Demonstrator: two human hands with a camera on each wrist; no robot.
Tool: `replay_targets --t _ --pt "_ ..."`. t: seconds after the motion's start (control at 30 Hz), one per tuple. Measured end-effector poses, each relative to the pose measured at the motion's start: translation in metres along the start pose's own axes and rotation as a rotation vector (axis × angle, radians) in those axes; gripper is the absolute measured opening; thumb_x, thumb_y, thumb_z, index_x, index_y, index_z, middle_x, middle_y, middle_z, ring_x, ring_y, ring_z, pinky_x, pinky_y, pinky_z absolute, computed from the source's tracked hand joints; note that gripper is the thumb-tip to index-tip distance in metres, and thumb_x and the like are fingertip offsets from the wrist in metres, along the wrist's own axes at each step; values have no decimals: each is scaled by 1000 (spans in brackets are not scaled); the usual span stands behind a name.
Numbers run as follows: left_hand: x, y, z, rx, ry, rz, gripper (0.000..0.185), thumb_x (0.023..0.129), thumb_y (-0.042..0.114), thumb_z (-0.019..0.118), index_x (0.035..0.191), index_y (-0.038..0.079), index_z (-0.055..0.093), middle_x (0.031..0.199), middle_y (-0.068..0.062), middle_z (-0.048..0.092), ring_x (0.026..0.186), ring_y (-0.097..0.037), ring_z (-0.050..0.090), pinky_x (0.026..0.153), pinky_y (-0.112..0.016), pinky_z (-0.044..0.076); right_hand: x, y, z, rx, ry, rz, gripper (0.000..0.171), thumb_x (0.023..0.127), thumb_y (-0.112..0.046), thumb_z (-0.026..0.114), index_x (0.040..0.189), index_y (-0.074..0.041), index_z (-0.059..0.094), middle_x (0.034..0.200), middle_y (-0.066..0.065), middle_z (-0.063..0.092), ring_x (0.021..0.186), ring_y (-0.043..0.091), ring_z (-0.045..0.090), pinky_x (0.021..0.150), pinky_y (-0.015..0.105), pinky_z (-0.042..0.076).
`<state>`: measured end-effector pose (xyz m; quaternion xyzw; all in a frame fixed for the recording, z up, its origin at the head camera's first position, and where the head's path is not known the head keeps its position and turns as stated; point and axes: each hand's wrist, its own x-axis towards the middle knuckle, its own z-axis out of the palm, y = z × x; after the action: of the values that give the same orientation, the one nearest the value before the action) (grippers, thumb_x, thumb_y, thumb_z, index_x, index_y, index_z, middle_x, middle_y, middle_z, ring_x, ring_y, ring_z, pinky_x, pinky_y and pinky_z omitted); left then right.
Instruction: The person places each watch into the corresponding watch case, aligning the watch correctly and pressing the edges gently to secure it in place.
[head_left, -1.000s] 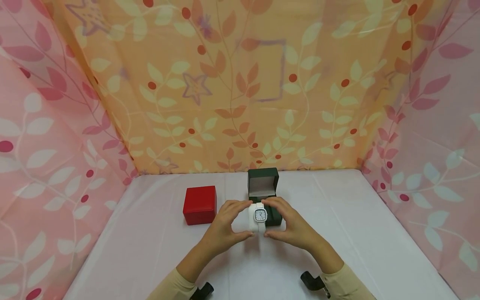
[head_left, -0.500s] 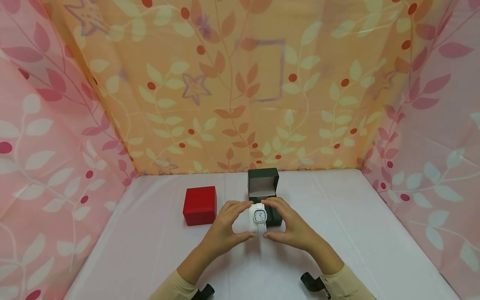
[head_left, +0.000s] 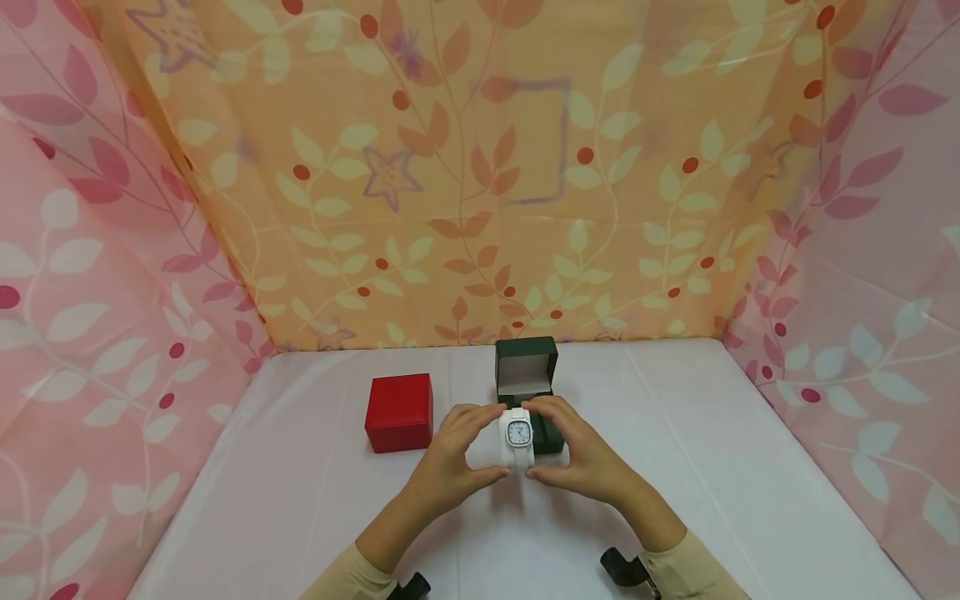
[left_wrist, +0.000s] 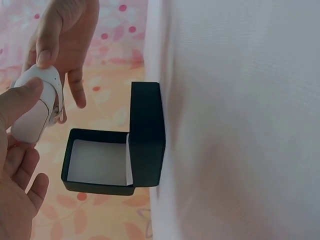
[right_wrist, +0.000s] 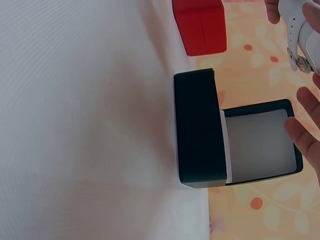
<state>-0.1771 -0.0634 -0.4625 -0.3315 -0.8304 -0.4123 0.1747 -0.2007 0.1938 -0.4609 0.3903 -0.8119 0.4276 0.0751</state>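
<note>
Head view up, and closest to us come the beige sleeves (head_left: 348,575), a black device (head_left: 624,568) strapped at each wrist. Past the cuffs, the left hand (head_left: 453,454) and the right hand (head_left: 581,450) face each other, and they're both on the prize: a white wristwatch (head_left: 519,433) wrapped round a white cushion (left_wrist: 30,122), pinched between thumbs and fingertips from either side. It's up off the table, dial towards the head camera. Over to the left wrist view, and what a look at it: left thumb laid across the cushion, right thumb pressing the far end, metal buckle on the strap. Right wrist view picks up the row of holes in that strap. Just beyond the watch sits the dark green watch box (head_left: 525,367), lid standing up, pale lining on show, its base partly hidden by the watch and the right hand. Well to the left of it, the red box (head_left: 400,412), lid down, rests on the white tablecloth (head_left: 660,433). Furthest back, the yellow-orange leaf-print backdrop (head_left: 465,250) fills the rear, with pink leaf-print panels (head_left: 862,292) on both flanks.
</note>
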Motion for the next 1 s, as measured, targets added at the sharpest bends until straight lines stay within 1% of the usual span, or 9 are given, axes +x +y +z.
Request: replay_targets --t 0.13,0.3,0.5,0.67,0.77,0.8,0.9,1.0 --pt "0 -1 2 -7 -3 -2 90 73 18 95 151 27 50 141 8 57 129 -13 49 95 -31 57 -1 0 1 9 1 13 86 79 -28 91 150 -13 45 149 2 47 138 20 45 117 23 33" --pt "1 -1 4 -26 3 -5 90 72 17 95 151 26 51 141 8 57 129 -14 49 96 -33 56 -1 1 1 7 6 -6 86 79 -26 91 150 -12 45 149 3 47 137 21 46 117 22 33" --pt "-1 -2 4 -24 12 2 89 73 17 95 150 26 52 139 9 58 128 -12 50 95 -32 57 0 2 3 16 4 -16 86 79 -26 91 150 -15 44 149 2 47 137 21 46 117 22 32" --pt "-4 -3 5 -24 -3 11 88 74 19 94 151 26 51 140 7 58 128 -13 50 95 -31 57 -4 2 4 10 -1 -13 85 79 -25 91 150 -16 44 148 1 47 137 20 46 117 23 34" --pt "-3 -4 5 -19 -9 21 88 74 20 94 151 21 51 141 4 57 128 -15 50 95 -31 57 -3 3 4 -7 -2 -13 86 79 -26 91 151 -16 44 149 0 47 137 19 47 117 24 35" --pt "-3 -4 4 -20 -10 24 88 74 19 94 151 20 52 141 3 57 129 -16 50 95 -31 57 -2 4 4 -9 1 -18 86 79 -25 91 151 -15 44 148 0 48 136 20 47 117 25 35" --pt "0 -4 2 -29 -11 24 88 75 19 94 152 19 50 143 2 56 130 -17 48 96 -33 57 0 3 3 -4 17 -28 86 79 -25 91 150 -12 45 148 2 49 136 20 47 116 25 35" --pt "0 -4 1 -41 -18 10 90 76 19 93 154 23 47 145 3 54 133 -18 46 98 -34 56 1 1 4 9 42 -34 86 78 -24 92 150 -14 47 147 6 51 136 20 48 116 24 35"
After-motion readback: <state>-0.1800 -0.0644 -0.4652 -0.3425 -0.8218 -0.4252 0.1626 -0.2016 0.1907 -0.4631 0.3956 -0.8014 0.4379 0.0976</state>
